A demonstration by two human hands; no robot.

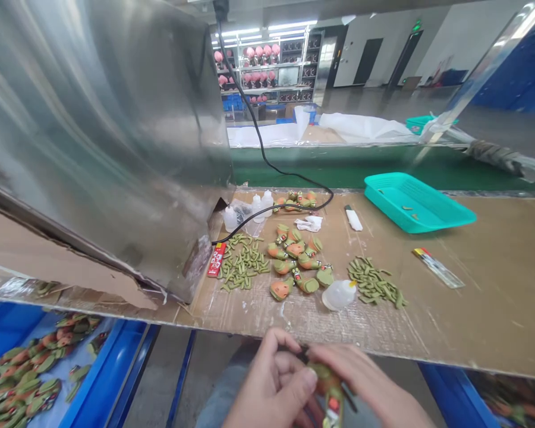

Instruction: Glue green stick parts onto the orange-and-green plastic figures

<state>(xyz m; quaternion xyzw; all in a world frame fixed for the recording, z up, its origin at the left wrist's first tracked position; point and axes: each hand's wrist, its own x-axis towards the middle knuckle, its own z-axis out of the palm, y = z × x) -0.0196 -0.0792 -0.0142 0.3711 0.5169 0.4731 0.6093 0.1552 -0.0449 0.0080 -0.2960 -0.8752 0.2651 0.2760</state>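
At the bottom middle, in front of the table edge, a small green toy figure (332,395) with red and white face details is between my hands. My left hand (276,380) has its thumb and fingers closed at one end of it. My right hand (368,377) curls over the figure from the other side, its fingertips partly hidden. Just beyond stand a cluster of green and orange figures (294,255), a squeeze bottle (339,295) with a yellow tip, and two heaps of small green pieces, one left (243,264) and one right (377,282).
A large metal housing (116,131) fills the left side. A black cable (261,142) loops onto the cardboard-covered table (499,267). Farther back are a turquoise tray (428,223) and white bottles (257,208). A blue bin (100,368) of figures sits low left.
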